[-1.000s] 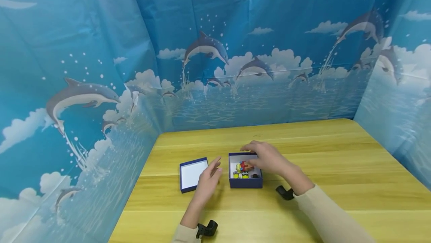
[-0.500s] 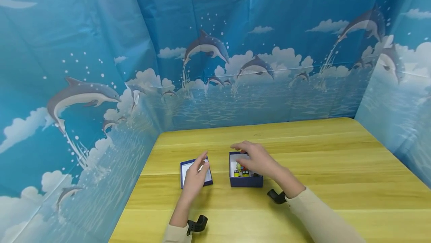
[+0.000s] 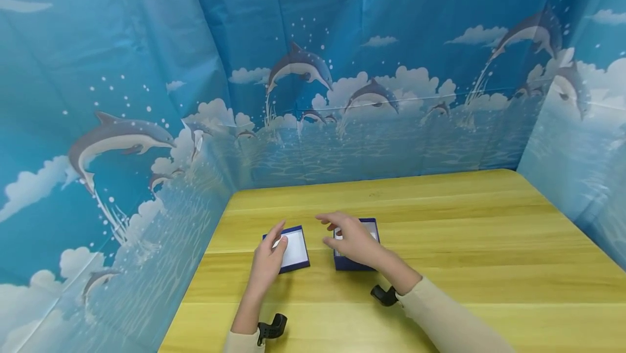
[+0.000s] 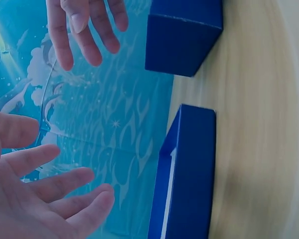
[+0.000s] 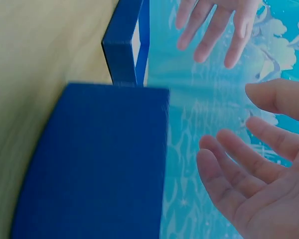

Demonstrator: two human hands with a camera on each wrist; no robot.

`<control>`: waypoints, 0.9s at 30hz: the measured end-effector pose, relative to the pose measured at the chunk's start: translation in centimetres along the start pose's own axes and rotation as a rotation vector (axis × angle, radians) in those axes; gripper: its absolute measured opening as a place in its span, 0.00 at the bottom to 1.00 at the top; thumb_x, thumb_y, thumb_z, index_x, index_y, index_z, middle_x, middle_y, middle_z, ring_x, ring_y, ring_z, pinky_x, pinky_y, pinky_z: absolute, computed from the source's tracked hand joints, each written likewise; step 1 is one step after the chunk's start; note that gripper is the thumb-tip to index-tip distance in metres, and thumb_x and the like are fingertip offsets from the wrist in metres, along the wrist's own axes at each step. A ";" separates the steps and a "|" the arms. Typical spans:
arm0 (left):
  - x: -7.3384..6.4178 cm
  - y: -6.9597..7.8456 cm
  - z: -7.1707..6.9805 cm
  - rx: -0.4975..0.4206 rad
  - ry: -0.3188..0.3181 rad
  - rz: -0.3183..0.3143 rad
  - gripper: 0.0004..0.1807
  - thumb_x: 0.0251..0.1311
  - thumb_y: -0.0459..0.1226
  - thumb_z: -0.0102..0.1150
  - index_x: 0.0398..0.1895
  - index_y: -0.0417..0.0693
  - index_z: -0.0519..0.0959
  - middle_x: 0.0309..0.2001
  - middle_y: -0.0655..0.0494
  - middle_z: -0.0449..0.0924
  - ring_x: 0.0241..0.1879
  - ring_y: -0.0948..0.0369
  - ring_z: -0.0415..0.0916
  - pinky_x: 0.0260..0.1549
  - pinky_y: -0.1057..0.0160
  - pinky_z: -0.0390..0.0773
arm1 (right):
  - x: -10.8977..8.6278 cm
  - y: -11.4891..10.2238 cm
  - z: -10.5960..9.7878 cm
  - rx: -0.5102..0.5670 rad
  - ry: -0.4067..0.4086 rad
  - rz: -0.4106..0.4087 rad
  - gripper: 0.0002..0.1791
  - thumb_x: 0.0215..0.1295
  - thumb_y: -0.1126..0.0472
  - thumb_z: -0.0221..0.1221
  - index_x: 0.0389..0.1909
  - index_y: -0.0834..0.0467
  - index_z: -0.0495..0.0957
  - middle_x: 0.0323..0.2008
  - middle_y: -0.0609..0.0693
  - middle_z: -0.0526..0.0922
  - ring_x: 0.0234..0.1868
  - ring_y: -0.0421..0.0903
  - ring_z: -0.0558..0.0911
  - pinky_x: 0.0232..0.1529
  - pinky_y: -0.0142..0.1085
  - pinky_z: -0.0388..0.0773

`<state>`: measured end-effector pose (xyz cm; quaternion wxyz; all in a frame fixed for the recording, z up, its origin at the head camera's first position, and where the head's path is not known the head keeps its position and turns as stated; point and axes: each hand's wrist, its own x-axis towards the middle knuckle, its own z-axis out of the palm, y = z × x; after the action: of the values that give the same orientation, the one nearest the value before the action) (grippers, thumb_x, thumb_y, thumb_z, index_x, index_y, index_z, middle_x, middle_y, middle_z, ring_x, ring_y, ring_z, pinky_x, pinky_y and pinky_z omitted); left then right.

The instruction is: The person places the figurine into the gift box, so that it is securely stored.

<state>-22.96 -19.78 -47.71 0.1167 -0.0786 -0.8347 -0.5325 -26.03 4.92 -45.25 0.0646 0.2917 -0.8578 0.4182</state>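
Observation:
My left hand (image 3: 266, 265) hovers over the left side of a shallow blue box lid (image 3: 295, 250) with a white inside, fingers relaxed and holding nothing. In the left wrist view its palm (image 4: 35, 199) faces the lid's side wall (image 4: 192, 174), apart from it. Above the deeper blue box (image 3: 354, 264) is my right hand (image 3: 356, 241), its loose fingers reaching past the box's left edge, nothing in them. The box's contents are hidden behind this hand. In the right wrist view the box's outer wall (image 5: 99, 164) stands left of the spread fingers.
The lid and box stand side by side on a yellow wood-grain table (image 3: 440, 222), with a narrow gap between them. A blue dolphin-print curtain (image 3: 313, 141) rises behind the table and along both sides. Each wrist wears a black camera mount (image 3: 271, 327).
Both hands have moved left: my left hand from the gap onto the lid, my right hand across the box, covering the small toy figures that showed inside it.

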 end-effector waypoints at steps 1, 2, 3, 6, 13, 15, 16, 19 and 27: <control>0.0 -0.1 -0.1 0.003 0.001 0.001 0.24 0.76 0.38 0.51 0.73 0.53 0.69 0.69 0.48 0.70 0.68 0.47 0.66 0.62 0.47 0.71 | 0.0 0.0 0.2 0.005 0.004 0.006 0.28 0.67 0.59 0.67 0.67 0.47 0.74 0.55 0.46 0.80 0.51 0.47 0.81 0.49 0.46 0.81; 0.0 -0.2 -0.1 0.008 0.003 0.001 0.24 0.76 0.38 0.51 0.73 0.53 0.69 0.69 0.47 0.70 0.68 0.45 0.67 0.62 0.47 0.71 | 0.0 -0.1 0.4 0.017 0.006 0.008 0.28 0.67 0.59 0.67 0.67 0.47 0.74 0.56 0.47 0.79 0.52 0.48 0.81 0.49 0.46 0.81; -0.1 -0.3 -0.2 0.007 0.004 -0.003 0.24 0.76 0.38 0.51 0.73 0.53 0.70 0.69 0.47 0.71 0.68 0.45 0.67 0.62 0.47 0.71 | 0.0 -0.2 0.6 0.031 0.009 0.009 0.29 0.66 0.60 0.67 0.68 0.47 0.74 0.56 0.47 0.79 0.52 0.49 0.81 0.49 0.47 0.81; -0.2 -0.5 -0.6 0.000 0.004 -0.019 0.23 0.76 0.39 0.51 0.73 0.56 0.70 0.68 0.47 0.71 0.68 0.45 0.67 0.63 0.46 0.71 | 0.1 -0.5 1.5 0.070 0.014 0.028 0.30 0.66 0.60 0.67 0.68 0.46 0.73 0.59 0.47 0.78 0.54 0.51 0.80 0.50 0.47 0.81; -0.4 -1.6 -2.0 0.002 0.034 -0.035 0.24 0.76 0.39 0.53 0.72 0.51 0.70 0.67 0.44 0.72 0.67 0.44 0.67 0.64 0.45 0.69 | 0.6 -1.6 3.8 0.176 0.026 0.068 0.30 0.67 0.61 0.66 0.69 0.49 0.72 0.61 0.50 0.76 0.56 0.55 0.79 0.52 0.49 0.81; -0.3 -2.0 -2.4 0.009 0.045 -0.040 0.24 0.75 0.38 0.53 0.72 0.49 0.70 0.67 0.42 0.72 0.67 0.43 0.68 0.64 0.45 0.69 | 0.9 -2.0 4.4 0.190 0.037 0.077 0.30 0.66 0.62 0.66 0.69 0.50 0.73 0.60 0.51 0.76 0.55 0.56 0.79 0.52 0.48 0.81; -0.3 -2.2 -2.7 0.012 0.048 -0.046 0.24 0.75 0.38 0.53 0.72 0.49 0.70 0.67 0.43 0.72 0.67 0.43 0.68 0.64 0.45 0.69 | 0.9 -2.1 4.8 0.196 0.045 0.081 0.30 0.66 0.62 0.66 0.69 0.51 0.73 0.60 0.52 0.76 0.55 0.56 0.79 0.52 0.48 0.81; -0.4 -2.6 -3.2 0.002 0.053 -0.065 0.24 0.75 0.37 0.52 0.72 0.48 0.70 0.67 0.43 0.72 0.67 0.43 0.67 0.64 0.45 0.68 | 1.1 -2.4 5.7 0.231 0.063 0.097 0.29 0.66 0.63 0.66 0.68 0.52 0.73 0.59 0.53 0.76 0.55 0.55 0.79 0.52 0.48 0.81; -0.7 -3.3 -4.1 -0.063 0.041 -0.117 0.27 0.73 0.36 0.57 0.73 0.50 0.68 0.68 0.41 0.70 0.68 0.44 0.66 0.67 0.46 0.65 | 1.2 -2.3 8.2 0.300 0.098 0.141 0.29 0.66 0.63 0.66 0.67 0.53 0.74 0.58 0.53 0.75 0.55 0.55 0.77 0.52 0.47 0.81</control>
<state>-22.72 -24.87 -49.12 0.1002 -0.0224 -0.8180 -0.5660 -24.64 -2.91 -48.50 0.0324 0.2164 -0.7998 0.5589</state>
